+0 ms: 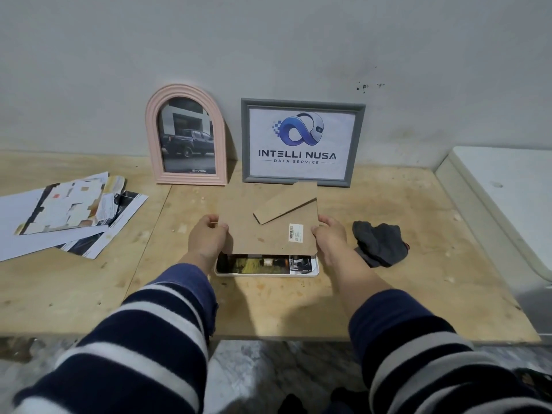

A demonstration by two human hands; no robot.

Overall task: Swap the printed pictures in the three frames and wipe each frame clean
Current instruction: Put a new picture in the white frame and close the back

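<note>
Both hands grip a brown backing board (265,222) by its side edges, the left hand (207,240) and right hand (328,239) each curled round an edge, holding it tilted over a white frame (267,273) that lies flat on the wooden surface (388,264) with a printed picture (254,263) showing inside. Behind the white frame, a pink arched frame (186,134) and a grey frame (303,141) lean against the wall. A dark cloth (380,243) lies just right of the white frame, and loose prints (68,213) lie well to its left.
</note>
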